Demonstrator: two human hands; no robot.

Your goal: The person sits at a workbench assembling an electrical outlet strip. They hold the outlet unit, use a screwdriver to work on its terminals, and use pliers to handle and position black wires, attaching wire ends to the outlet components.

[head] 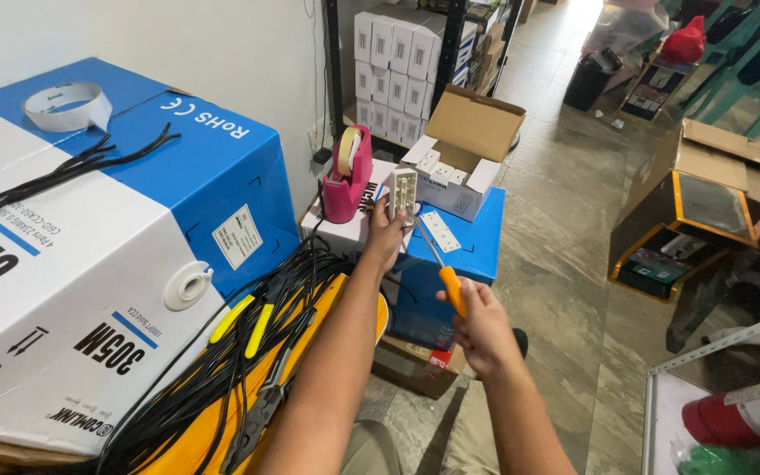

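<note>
My left hand (386, 239) holds a small white plastic socket part (403, 192) upright, above a blue box (477, 242). My right hand (483, 327) grips a screwdriver by its orange handle (453, 290); the metal shaft (427, 247) reaches up toward the white part. A white socket faceplate (440, 231) lies flat on the blue box just below the held part. An open cardboard box (472, 132) with several white parts inside stands behind it.
A pink tape dispenser (347, 176) sits on a white box left of my hand. A large blue-and-white cable carton (90, 264) fills the left, with a tape roll (65, 105) on top. Black cables (222, 369) and yellow-handled pliers (248, 325) lie on a yellow surface.
</note>
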